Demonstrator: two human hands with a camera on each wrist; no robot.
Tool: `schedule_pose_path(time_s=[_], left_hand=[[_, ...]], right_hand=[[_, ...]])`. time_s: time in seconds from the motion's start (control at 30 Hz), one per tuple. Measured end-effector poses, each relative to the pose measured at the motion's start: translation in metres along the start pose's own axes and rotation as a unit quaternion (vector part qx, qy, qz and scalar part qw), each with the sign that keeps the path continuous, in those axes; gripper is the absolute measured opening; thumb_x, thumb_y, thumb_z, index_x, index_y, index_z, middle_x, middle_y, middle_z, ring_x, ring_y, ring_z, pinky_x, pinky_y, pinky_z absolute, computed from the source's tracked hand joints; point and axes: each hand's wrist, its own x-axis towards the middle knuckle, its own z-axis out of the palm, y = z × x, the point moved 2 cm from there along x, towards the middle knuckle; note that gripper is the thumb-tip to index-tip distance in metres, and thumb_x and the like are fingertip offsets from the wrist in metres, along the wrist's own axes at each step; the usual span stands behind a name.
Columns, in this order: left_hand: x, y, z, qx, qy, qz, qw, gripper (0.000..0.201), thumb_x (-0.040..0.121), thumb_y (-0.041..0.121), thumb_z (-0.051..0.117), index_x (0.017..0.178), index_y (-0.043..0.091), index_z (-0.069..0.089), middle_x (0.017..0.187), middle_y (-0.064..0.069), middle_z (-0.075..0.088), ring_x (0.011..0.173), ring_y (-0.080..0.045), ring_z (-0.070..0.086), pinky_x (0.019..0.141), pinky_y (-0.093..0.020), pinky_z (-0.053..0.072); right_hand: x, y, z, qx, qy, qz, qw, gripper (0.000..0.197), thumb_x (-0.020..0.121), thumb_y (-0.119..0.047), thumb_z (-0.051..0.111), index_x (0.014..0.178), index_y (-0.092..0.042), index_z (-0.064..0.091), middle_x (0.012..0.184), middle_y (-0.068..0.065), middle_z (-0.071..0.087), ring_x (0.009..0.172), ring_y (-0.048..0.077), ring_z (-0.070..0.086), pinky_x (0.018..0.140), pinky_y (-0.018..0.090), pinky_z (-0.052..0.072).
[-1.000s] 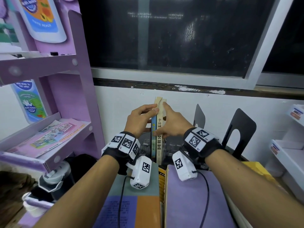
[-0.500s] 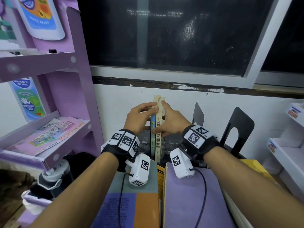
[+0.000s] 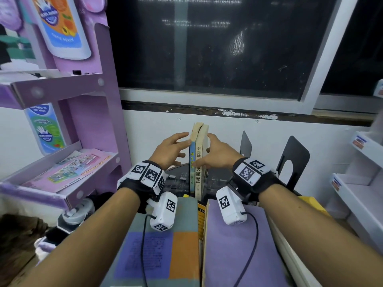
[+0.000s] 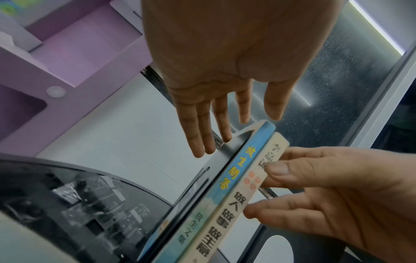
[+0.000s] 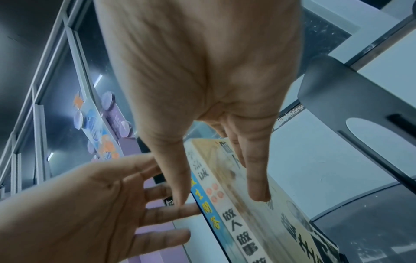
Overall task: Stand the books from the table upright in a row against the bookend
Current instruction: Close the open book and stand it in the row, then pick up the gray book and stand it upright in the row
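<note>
Head view: two books stood upright, spines together, between both hands.
The left hand [image 3: 170, 149] was spread with straight fingers beside the blue book [image 3: 192, 162]; the right hand [image 3: 215, 154] (fingers straight too) pressed the cream book [image 3: 199, 162], near a black bookend [image 3: 293, 160].

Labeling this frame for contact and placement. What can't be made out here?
- Feet of the two upright books: head view, hidden behind the flat grey book.
- Left hand contact with the blue book: gap or touch unclear in all views.
- Bookend base: head view, hidden by the right wrist.
</note>
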Motion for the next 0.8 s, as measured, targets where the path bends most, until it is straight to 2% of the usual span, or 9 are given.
schedule_pose_path(time_s=[0.07,0.17,0.2,0.3,0.4,0.5,0.6,0.73,0.8], left_hand=[[-0.008,0.0,-0.008,0.03,0.002,-0.007,1.0,0.039,0.095,0.032,0.055,0.133,0.029,0.051,0.124,-0.003,0.059,0.106,-0.026,0.059,0.079,-0.035,0.048],[-0.022,0.0,-0.022,0.066,0.007,-0.023,0.998,0.036,0.093,0.031,0.057,0.129,0.028,0.053,0.123,-0.003,0.062,0.106,-0.025,0.059,0.081,-0.034,0.046],[-0.027,-0.001,-0.027,0.077,0.01,-0.032,0.996,0.034,0.093,0.031,0.057,0.127,0.028,0.054,0.122,-0.003,0.063,0.105,-0.025,0.059,0.079,-0.033,0.046],[-0.045,-0.006,-0.039,0.105,0.009,-0.062,0.993,0.032,0.093,0.032,0.057,0.124,0.027,0.055,0.122,-0.003,0.063,0.104,-0.024,0.059,0.073,-0.031,0.043],[-0.063,-0.012,-0.047,0.126,0.011,-0.084,0.988,0.034,0.093,0.032,0.056,0.126,0.022,0.054,0.124,-0.004,0.061,0.101,-0.023,0.056,0.068,-0.029,0.039],[-0.082,-0.021,-0.053,0.162,0.0,-0.117,0.98,0.038,0.093,0.035,0.056,0.129,0.021,0.052,0.125,-0.001,0.057,0.103,-0.021,0.052,0.071,-0.029,0.04],[-0.1,-0.03,-0.057,0.213,-0.026,-0.16,0.964,0.04,0.094,0.038,0.054,0.129,0.018,0.052,0.122,-0.005,0.051,0.1,-0.022,0.049,0.073,-0.028,0.041],[-0.122,-0.033,-0.061,0.281,-0.066,-0.194,0.938,0.045,0.098,0.037,0.048,0.135,0.011,0.047,0.129,-0.004,0.048,0.115,-0.024,0.046,0.081,-0.028,0.04],[-0.13,-0.036,-0.066,0.291,-0.075,-0.212,0.93,0.047,0.098,0.034,0.047,0.138,0.011,0.043,0.134,-0.008,0.046,0.116,-0.028,0.047,0.078,-0.029,0.04]], right_hand=[[-0.006,-0.004,-0.003,-0.026,-0.005,0.015,1.0,0.093,0.073,-0.033,0.083,0.144,-0.014,0.026,0.127,0.011,0.06,0.105,0.026,0.062,0.088,0.039,0.054],[-0.021,-0.01,-0.006,-0.061,-0.019,0.021,0.998,0.085,0.078,-0.038,0.078,0.142,-0.01,0.031,0.114,0.009,0.064,0.084,0.021,0.058,0.067,0.028,0.049],[-0.027,-0.012,-0.006,-0.074,-0.029,0.02,0.997,0.084,0.078,-0.041,0.077,0.142,-0.009,0.032,0.113,0.008,0.063,0.083,0.021,0.056,0.066,0.028,0.047],[-0.044,-0.019,-0.002,-0.124,-0.076,0.014,0.989,0.077,0.081,-0.05,0.072,0.139,-0.009,0.042,0.13,0.008,0.057,0.106,0.024,0.057,0.089,0.034,0.049],[-0.062,-0.026,0.008,-0.186,-0.124,0.001,0.975,0.087,0.082,-0.059,0.064,0.146,-0.008,0.035,0.151,0.007,0.039,0.134,0.025,0.041,0.108,0.036,0.035],[-0.075,-0.031,0.023,-0.214,-0.149,-0.004,0.965,0.088,0.083,-0.062,0.06,0.147,-0.007,0.035,0.153,0.008,0.035,0.138,0.025,0.036,0.112,0.038,0.032],[-0.084,-0.035,0.038,-0.233,-0.172,0.002,0.957,0.089,0.083,-0.064,0.058,0.147,-0.007,0.035,0.154,0.008,0.034,0.14,0.026,0.033,0.114,0.039,0.029],[-0.088,-0.038,0.053,-0.262,-0.185,0.014,0.947,0.087,0.081,-0.066,0.058,0.141,-0.005,0.043,0.147,0.01,0.044,0.133,0.027,0.041,0.109,0.039,0.036],[-0.088,-0.04,0.058,-0.272,-0.191,0.017,0.943,0.087,0.08,-0.067,0.059,0.139,-0.005,0.045,0.143,0.01,0.047,0.129,0.027,0.045,0.107,0.04,0.039]])
